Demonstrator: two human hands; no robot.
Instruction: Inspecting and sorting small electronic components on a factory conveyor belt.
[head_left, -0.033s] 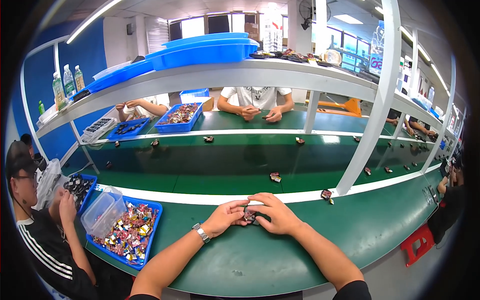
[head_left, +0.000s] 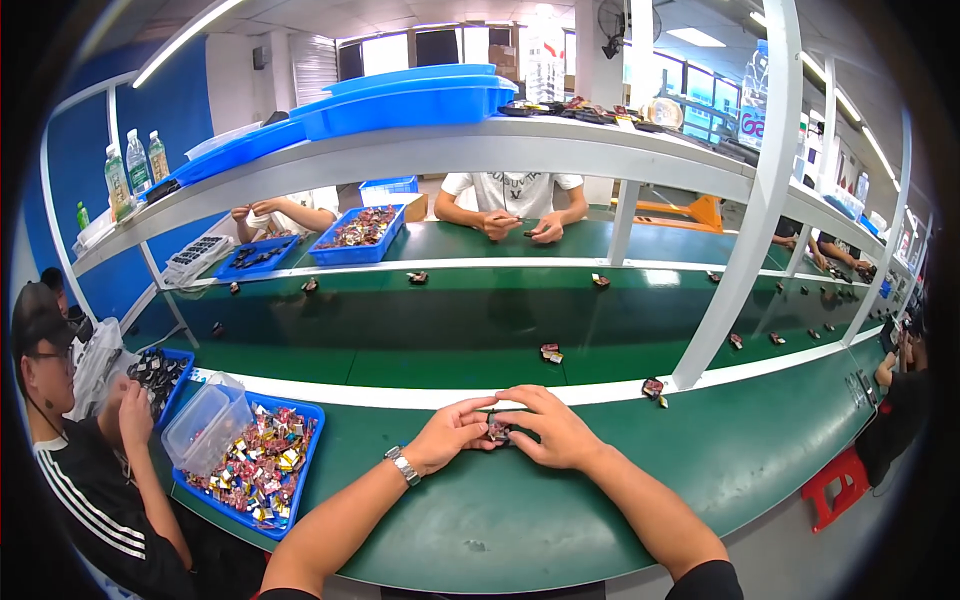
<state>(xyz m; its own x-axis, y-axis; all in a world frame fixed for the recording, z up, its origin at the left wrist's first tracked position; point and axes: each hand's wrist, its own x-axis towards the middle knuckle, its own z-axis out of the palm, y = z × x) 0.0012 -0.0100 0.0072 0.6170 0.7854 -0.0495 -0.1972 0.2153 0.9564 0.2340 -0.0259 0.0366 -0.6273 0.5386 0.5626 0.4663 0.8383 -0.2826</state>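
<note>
The small dark part (head_left: 498, 430) is between my two hands, low at the green surface (head_left: 640, 490); from here I cannot tell whether it rests there. My left hand (head_left: 449, 436) and right hand (head_left: 555, 432) curve around it, fingers bent, the foremost fingertips close together just beyond it; too much is hidden for me to say whether they pinch it. To my left, a blue tray (head_left: 308, 468) holds small reddish and yellow pieces (head_left: 258, 465), with a clear plastic box (head_left: 206, 432) tilted over them.
</note>
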